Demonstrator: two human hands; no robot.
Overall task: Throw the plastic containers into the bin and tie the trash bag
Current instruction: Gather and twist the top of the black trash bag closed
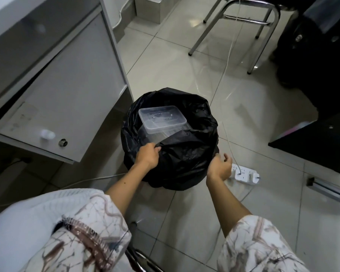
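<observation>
Just at the near rim, the left hand pinched a fold of the black trash bag, fingers curled round the plastic and drawing it in over the opening. Right of it, across the bag's bulging front, the right hand touched the bag's side with its fingers loosely spread and nothing plainly gripped. Beyond the left hand, inside the bag's mouth, lay the clear plastic containers, one rectangular tub uppermost with others partly hidden beneath it. Just past the right hand a white power strip sat on the tiled floor. Farther left of the left hand stood a grey cabinet; well beyond both hands, a metal chair.
</observation>
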